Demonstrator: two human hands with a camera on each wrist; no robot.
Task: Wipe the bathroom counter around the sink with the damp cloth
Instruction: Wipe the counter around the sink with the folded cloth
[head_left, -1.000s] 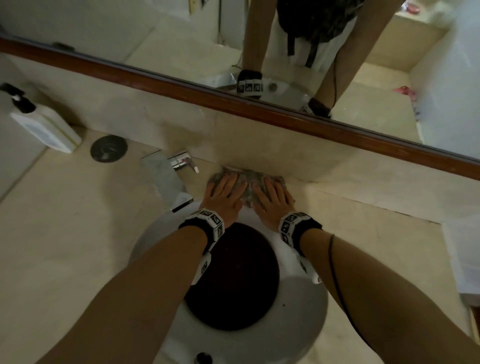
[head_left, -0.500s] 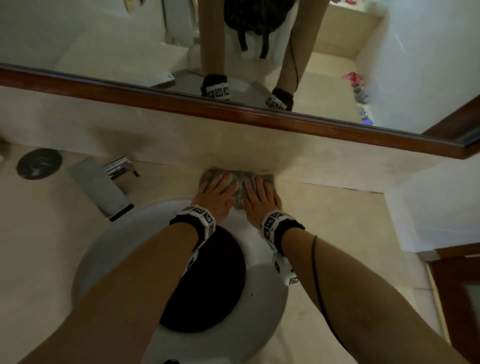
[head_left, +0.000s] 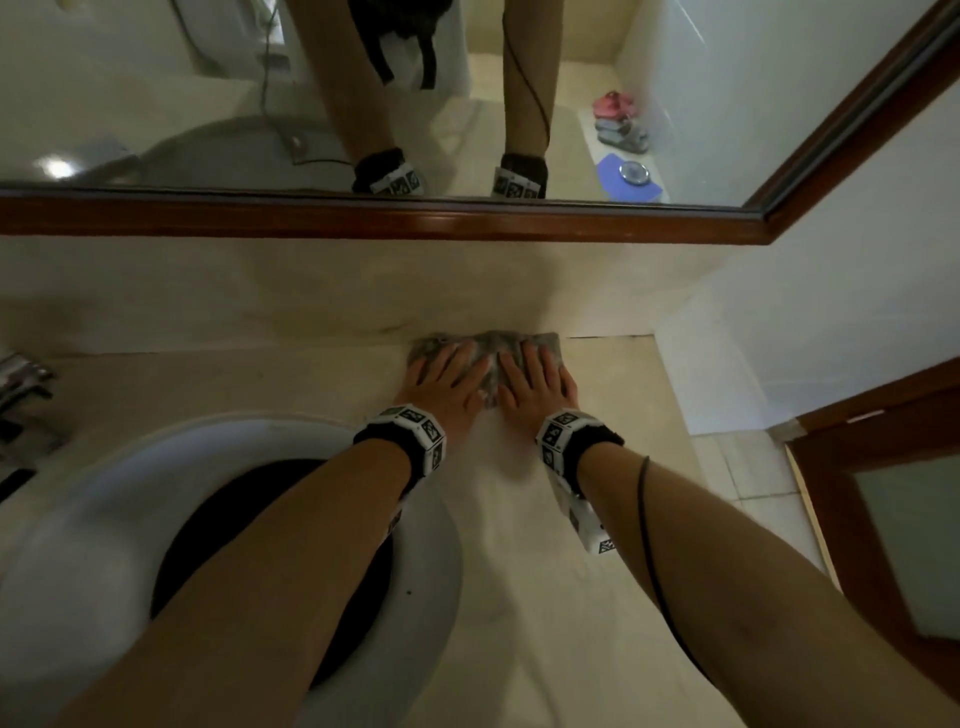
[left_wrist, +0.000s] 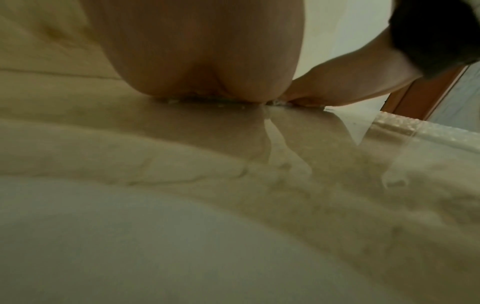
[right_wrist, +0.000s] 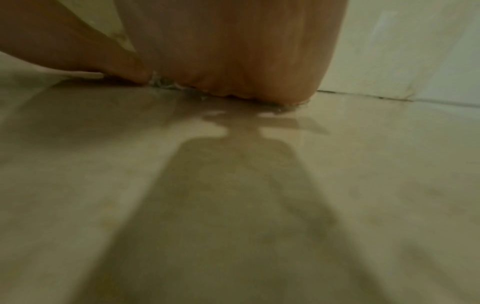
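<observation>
both hands, left hand and right hand, lie flat with straight fingers pressing the cloth onto the surface beside the sink, against the back wall, likely for even pressure into that seam.

Bare counter lies right of sink; backsplash blocks ahead.

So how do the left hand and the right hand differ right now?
The left hand presses the cloth's left half, its forearm crossing the sink; the right hand presses the right half, its forearm over bare counter. Both lie flat, fingers straight, side by side.
</observation>
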